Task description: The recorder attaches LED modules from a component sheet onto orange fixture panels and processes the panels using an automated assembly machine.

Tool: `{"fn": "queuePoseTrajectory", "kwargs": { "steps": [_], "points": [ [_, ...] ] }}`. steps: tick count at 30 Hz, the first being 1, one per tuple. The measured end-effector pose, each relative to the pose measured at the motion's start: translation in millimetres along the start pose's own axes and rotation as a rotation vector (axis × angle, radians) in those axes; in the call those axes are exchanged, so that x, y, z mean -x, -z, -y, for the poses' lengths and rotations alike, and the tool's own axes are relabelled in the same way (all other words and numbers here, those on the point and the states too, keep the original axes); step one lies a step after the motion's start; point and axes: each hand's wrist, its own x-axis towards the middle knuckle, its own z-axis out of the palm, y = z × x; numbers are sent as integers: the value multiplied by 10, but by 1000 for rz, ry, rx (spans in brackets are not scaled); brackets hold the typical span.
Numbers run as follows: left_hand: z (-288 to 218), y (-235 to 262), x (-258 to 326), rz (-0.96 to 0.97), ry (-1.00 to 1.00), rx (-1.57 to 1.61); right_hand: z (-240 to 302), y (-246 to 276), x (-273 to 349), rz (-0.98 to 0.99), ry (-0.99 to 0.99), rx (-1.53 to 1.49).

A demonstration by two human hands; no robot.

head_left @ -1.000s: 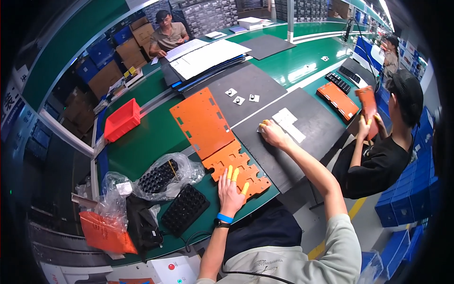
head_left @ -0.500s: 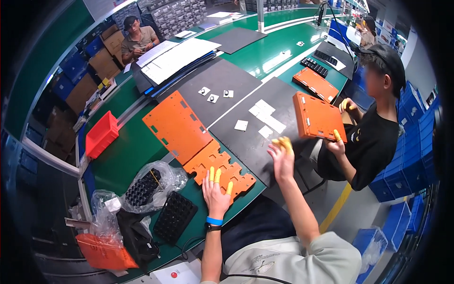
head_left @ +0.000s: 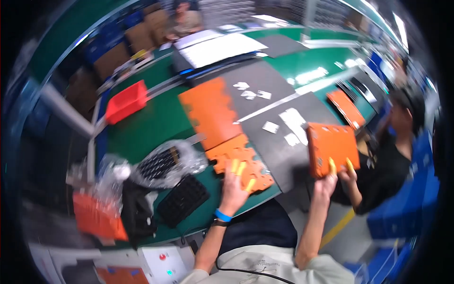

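My left hand [head_left: 234,191] lies with spread fingers, yellow cots on the tips, on an orange panel with notched edges and cutouts [head_left: 240,154]. A larger flat orange panel [head_left: 210,111] adjoins it on the far side. To the right, my right hand [head_left: 324,186] grips the lower edge of a shallow orange box [head_left: 333,146], a yellow-tipped finger over its face. A co-worker's hand [head_left: 349,176], also with a yellow fingertip, is at the same edge beside mine. The picture is blurred by motion.
Small white pieces [head_left: 270,127] lie on the dark mat [head_left: 255,106]. Left stand a red bin [head_left: 126,102], a bagged black tray [head_left: 161,163] and another black tray [head_left: 183,201]. A paper stack [head_left: 217,49] is at the back. Another orange box [head_left: 346,109] lies far right.
My right hand has moved right, from above the mat's edge to the orange box that the co-worker holds. The view has turned. My left hand stays on the notched panel.
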Motion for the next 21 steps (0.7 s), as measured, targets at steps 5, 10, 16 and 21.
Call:
{"fn": "queuePoseTrajectory", "kwargs": {
  "steps": [5,10,16,21],
  "points": [
    [-458,-335,76,260,290,1119,240,572,137,186,-86,154],
    [-863,-445,-155,254,132,1857,15,168,919,296,-254,259],
    [-859,487,138,-124,381,1601,-401,-287,1728,490,-210,380],
    [-672,1241,746,-467,278,1784,-875,-237,1951,766,-128,504]
  ]
}}
